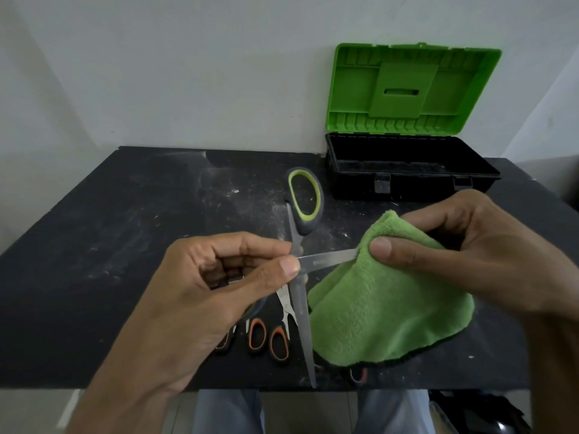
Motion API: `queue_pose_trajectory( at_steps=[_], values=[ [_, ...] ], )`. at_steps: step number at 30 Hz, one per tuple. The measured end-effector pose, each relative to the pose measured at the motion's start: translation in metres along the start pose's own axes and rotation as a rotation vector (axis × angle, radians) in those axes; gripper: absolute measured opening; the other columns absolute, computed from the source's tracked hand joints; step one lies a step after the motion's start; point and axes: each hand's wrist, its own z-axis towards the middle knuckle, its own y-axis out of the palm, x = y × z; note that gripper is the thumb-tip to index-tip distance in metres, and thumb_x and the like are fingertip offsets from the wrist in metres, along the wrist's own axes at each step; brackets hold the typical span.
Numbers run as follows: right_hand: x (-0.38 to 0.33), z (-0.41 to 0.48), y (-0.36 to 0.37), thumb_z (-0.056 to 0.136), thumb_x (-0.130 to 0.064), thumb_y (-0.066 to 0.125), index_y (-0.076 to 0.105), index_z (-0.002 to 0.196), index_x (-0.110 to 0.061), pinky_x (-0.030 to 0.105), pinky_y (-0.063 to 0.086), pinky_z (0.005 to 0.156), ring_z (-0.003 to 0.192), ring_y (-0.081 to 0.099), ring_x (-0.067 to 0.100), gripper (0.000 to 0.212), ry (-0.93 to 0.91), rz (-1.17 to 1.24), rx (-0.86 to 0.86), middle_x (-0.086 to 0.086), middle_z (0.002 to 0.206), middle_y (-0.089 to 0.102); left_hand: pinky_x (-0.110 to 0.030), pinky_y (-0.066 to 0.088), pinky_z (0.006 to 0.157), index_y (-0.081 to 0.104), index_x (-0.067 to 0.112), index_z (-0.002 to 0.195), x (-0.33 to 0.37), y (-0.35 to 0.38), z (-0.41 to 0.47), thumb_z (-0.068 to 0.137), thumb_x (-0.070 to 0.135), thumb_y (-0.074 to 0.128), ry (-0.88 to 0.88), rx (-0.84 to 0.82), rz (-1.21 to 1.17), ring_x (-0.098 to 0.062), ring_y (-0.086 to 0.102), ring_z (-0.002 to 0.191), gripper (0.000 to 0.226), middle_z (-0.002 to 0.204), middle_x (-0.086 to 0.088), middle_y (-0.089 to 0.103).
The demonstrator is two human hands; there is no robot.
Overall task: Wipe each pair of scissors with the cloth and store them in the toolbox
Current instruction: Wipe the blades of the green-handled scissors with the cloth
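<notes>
Presently, the left hand (219,286) holds a large pair of grey-and-green scissors (300,245) above the black table (94,261). The thumb and forefinger are pinched together on the metal close to the pivot; the remaining fingers are curled into the palm. The scissors are spread open. One blade runs rightward into the cloth, the other points down toward the near table edge. One handle loop, grey with a green lining, stands away from the person toward the toolbox; the second loop is mostly hidden behind the left hand.

The right hand (470,245) grips a green microfibre cloth (391,308). Its thumb presses the cloth's upper fold against the fingers behind, and the tip of the rightward blade is enclosed within that fold. The rest of the cloth hangs down and spreads onto the table.

A small pair of scissors with orange-and-black handles (266,336) lies on the table below the left hand, handles toward the person. A further dark handle shows at the edge of the left palm, and a reddish loop (358,374) protrudes from under the cloth's near hem; neither can be identified more closely.

The toolbox (416,186) stands at the far right of the table against the wall, well apart from both hands. Its green lid (413,89) is raised upright. No scissors are visible in the part of its black interior that shows.
</notes>
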Motion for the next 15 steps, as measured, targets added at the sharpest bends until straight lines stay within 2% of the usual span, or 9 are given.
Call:
queue_pose_trajectory(
  at_steps=[3, 6, 8, 12, 15],
  values=[
    [-0.001, 0.001, 0.006, 0.088, -0.045, 0.075, 0.087, 0.090, -0.026, 0.069, 0.061, 0.074, 0.080, 0.081, 0.037, 0.023, -0.029, -0.002, 0.012, 0.012, 0.086, 0.083, -0.009, 0.050, 0.064, 0.082, 0.026, 0.081, -0.001, 0.002, 0.001, 0.059, 0.030, 0.084, 0.011, 0.014, -0.020, -0.005, 0.071, 0.069, 0.023, 0.077, -0.002, 0.078],
    [-0.003, 0.002, 0.009, 0.086, -0.037, 0.073, 0.087, 0.093, -0.023, 0.058, 0.065, 0.078, 0.083, 0.082, 0.026, 0.021, -0.017, 0.021, -0.046, 0.004, 0.089, 0.084, -0.009, 0.051, 0.066, 0.082, 0.028, 0.081, 0.000, 0.002, -0.001, 0.059, 0.033, 0.081, 0.010, 0.013, 0.004, -0.007, 0.073, 0.074, 0.023, 0.080, -0.001, 0.079],
    [-0.002, 0.003, 0.005, 0.085, -0.035, 0.073, 0.087, 0.095, -0.021, 0.053, 0.066, 0.080, 0.085, 0.083, 0.024, 0.022, -0.006, 0.027, -0.062, 0.002, 0.092, 0.085, -0.009, 0.051, 0.065, 0.082, 0.029, 0.081, 0.002, -0.001, -0.001, 0.055, 0.033, 0.088, 0.013, 0.019, 0.002, -0.005, 0.072, 0.072, 0.027, 0.079, 0.000, 0.078],
    [-0.001, 0.006, -0.002, 0.081, -0.036, 0.074, 0.087, 0.092, -0.024, 0.046, 0.067, 0.079, 0.083, 0.083, 0.022, 0.021, -0.028, 0.026, 0.025, 0.001, 0.090, 0.085, -0.008, 0.050, 0.063, 0.081, 0.029, 0.083, 0.002, -0.003, 0.002, 0.055, 0.042, 0.080, 0.042, 0.056, -0.028, -0.001, 0.069, 0.066, 0.031, 0.076, 0.002, 0.078],
    [-0.004, 0.007, 0.001, 0.082, -0.038, 0.073, 0.087, 0.093, -0.024, 0.043, 0.067, 0.080, 0.082, 0.083, 0.020, 0.023, -0.056, 0.020, 0.036, 0.001, 0.089, 0.085, -0.007, 0.049, 0.062, 0.082, 0.027, 0.082, 0.003, -0.002, 0.005, 0.054, 0.037, 0.087, 0.054, 0.072, -0.047, -0.001, 0.067, 0.063, 0.030, 0.072, 0.003, 0.076]
  ],
)
